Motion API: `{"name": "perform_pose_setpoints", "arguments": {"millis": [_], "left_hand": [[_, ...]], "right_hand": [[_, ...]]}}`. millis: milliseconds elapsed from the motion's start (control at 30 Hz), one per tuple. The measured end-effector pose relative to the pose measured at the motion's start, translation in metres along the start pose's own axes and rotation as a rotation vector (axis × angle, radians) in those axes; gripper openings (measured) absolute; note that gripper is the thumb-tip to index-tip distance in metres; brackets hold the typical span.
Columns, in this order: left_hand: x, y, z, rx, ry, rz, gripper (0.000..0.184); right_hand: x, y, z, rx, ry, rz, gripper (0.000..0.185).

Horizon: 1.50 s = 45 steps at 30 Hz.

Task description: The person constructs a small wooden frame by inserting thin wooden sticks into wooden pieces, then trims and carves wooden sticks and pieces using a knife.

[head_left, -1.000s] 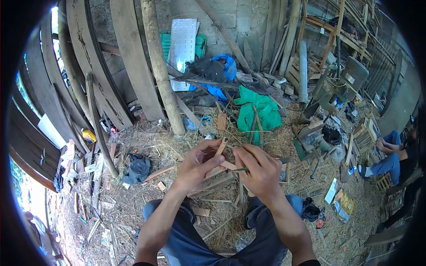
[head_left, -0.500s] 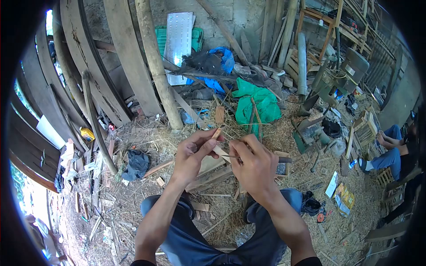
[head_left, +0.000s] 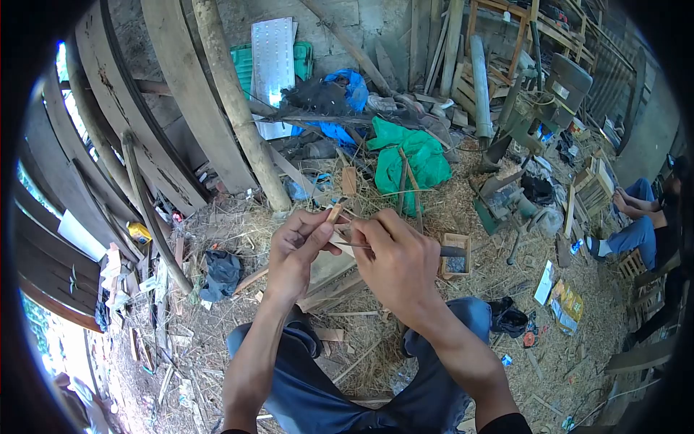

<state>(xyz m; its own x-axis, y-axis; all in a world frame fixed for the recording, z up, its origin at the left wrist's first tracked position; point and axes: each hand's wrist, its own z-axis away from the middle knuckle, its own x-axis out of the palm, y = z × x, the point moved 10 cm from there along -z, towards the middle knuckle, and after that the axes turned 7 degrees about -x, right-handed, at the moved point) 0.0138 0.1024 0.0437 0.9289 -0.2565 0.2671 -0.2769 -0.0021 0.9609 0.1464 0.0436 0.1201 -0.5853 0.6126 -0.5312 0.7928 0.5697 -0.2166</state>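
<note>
My left hand [head_left: 295, 249] is closed around a small piece of light wood [head_left: 335, 213], whose end sticks up past the thumb. Close beside it, my right hand [head_left: 396, 260] is wrapped round a knife; its dark handle [head_left: 454, 251] sticks out to the right of the fist. The thin blade [head_left: 345, 244] points left, lying against or just under the wood near my left thumb. Both hands are raised in front of my knees, and the fingers hide where blade and wood meet.
A wooden block [head_left: 349, 181] stands beyond my hands. Behind it lies a green plastic sheet [head_left: 412, 160]. To the right are a small wooden box [head_left: 455, 262], a green metal machine [head_left: 499, 206] and a seated person [head_left: 640, 217]. A black bag [head_left: 222, 275] lies left on the shavings.
The view has shifted, so the background sits further left. My right hand and the knife have turned, with the handle now showing more clearly. Both hands keep their hold.
</note>
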Motion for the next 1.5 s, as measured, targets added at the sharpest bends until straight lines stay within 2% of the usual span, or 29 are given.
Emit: {"name": "perform_pose_setpoints", "arguments": {"millis": [800,1000,1500], "left_hand": [[0.001,0.005,0.003,0.018,0.0,-0.012,0.013],[0.003,0.007,0.002,0.025,0.007,-0.022,0.023],[0.004,0.012,0.006,0.09,-0.008,-0.171,0.023]], "right_hand": [[-0.002,-0.001,0.0,0.012,0.029,-0.022,0.012],[-0.001,-0.003,0.0,-0.025,0.036,-0.028,0.012],[0.006,-0.003,0.006,-0.033,0.071,-0.084,0.017]]}}
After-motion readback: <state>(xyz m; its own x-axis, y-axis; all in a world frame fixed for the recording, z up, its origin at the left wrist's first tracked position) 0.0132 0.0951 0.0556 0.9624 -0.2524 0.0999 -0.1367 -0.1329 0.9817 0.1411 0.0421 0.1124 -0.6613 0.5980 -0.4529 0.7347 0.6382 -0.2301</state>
